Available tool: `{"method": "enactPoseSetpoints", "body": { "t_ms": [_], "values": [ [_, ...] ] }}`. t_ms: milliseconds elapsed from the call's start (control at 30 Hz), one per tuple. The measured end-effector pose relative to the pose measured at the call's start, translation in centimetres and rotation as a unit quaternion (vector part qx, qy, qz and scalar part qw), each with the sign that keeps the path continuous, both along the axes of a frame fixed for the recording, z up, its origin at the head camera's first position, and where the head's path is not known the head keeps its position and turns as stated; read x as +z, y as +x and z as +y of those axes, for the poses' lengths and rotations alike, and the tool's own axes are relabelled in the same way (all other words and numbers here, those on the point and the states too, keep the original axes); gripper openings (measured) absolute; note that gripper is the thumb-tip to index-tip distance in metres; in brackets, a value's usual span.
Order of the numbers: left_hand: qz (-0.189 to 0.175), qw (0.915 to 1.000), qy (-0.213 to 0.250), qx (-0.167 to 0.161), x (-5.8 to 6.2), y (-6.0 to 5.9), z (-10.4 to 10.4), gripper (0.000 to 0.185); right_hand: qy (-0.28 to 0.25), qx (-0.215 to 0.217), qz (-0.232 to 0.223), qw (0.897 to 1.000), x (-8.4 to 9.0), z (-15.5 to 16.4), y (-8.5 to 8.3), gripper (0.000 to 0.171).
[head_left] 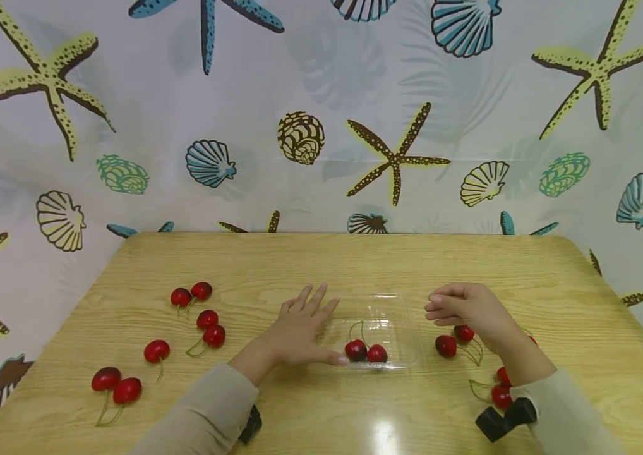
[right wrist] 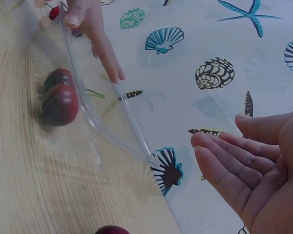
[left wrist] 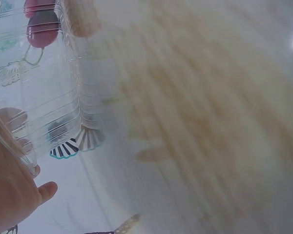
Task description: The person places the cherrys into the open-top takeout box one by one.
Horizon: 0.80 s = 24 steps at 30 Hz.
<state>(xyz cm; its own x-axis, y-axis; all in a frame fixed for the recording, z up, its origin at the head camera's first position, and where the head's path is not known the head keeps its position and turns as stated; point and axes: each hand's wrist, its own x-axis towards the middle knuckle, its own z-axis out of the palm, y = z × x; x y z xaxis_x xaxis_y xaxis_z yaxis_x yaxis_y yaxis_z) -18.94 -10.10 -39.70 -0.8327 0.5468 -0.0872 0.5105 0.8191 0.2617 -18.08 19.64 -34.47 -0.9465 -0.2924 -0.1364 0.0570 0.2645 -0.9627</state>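
Left hand [head_left: 301,333] — splayed, palm down, right hand [head_left: 474,311] — loosely cupped

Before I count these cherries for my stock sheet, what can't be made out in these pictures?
Head view: some cherries are partly hidden by the right forearm, so the count there is uncertain.
Right wrist view: the lowest cherry is cut off by the bottom edge.
Left wrist view: the upper cherry is cut off by the top edge, the left hand by the left edge.
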Motion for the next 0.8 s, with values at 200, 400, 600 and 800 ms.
{"method": "enactPoseSetpoints", "body": {
  "t_ms": [200,400,600,800],
  "values": [
    [-0.002,1.0000,0.003,-0.002,-0.1,0.1,-0.2,0.105,0.021,-0.013,0.009,1.000,0.2,1.3,0.4,0.040],
    [0.003,1.0000,0.002,-0.009,-0.2,0.0,-0.3,0.105,0.021,-0.029,0.009,0.999,0.1,2.5,0.6,0.044],
    [0.002,1.0000,0.001,-0.006,-0.3,0.0,-0.3,0.105,0.007,-0.036,0.027,0.999,0.1,3.8,0.8,0.041],
    [0.004,1.0000,0.002,-0.005,-0.2,0.0,-0.3,0.105,-0.002,-0.039,0.031,0.999,0.0,5.1,1.0,0.041]
  ]
}}
